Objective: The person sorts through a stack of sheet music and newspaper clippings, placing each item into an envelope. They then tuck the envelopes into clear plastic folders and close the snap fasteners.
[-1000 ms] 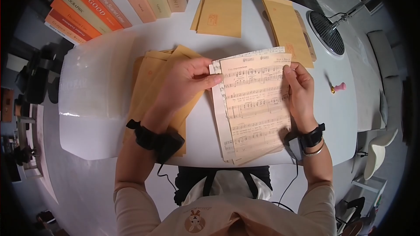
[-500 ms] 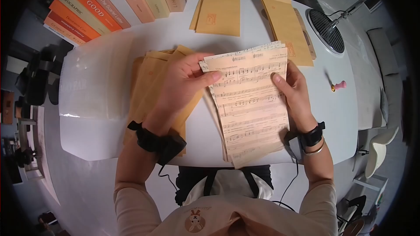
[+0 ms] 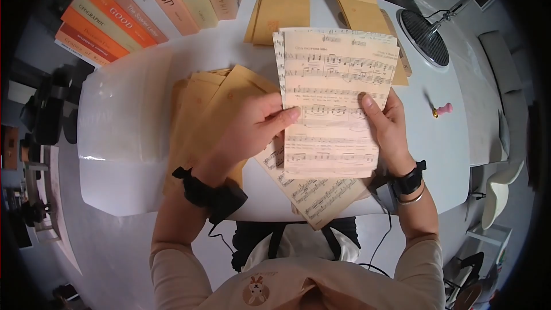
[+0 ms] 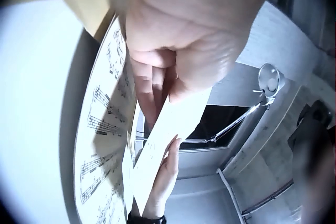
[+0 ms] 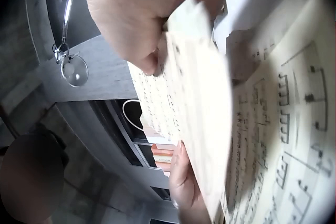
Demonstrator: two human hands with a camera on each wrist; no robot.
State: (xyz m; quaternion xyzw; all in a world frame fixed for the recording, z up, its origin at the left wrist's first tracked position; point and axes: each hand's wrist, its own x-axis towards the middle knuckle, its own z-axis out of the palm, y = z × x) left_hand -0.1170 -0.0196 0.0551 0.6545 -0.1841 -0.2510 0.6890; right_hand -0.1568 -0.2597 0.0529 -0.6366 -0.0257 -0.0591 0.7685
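Several printed music sheets [image 3: 338,103] are held up between the two hands. The left hand [image 3: 255,126] pinches their left edge, thumb in front and fingers behind. On the right edge, the right hand [image 3: 387,126] grips them the same way. Beneath the held sheets, other music sheets [image 3: 321,198] lie slanted at the table's front edge. In the left wrist view the left hand [image 4: 178,40] pinches the held sheets [image 4: 170,129] above a sheet lying lower [image 4: 102,145]. The right wrist view shows the right hand [image 5: 152,14] on the sheets [image 5: 197,113].
Brown envelopes [image 3: 195,103] lie left of the sheets, beside clear plastic sleeves [image 3: 123,115]. More envelopes [image 3: 284,11] lie at the back, with another pile [image 3: 361,14] at back right. Books [image 3: 155,0] stand back left. A lamp [image 3: 423,37] and a pink-handled stamp [image 3: 445,109] are at the right.
The held sheets have risen away from the front edge, and both hands now grip them lower down their sides. Other music sheets have come into view slanted beneath them.
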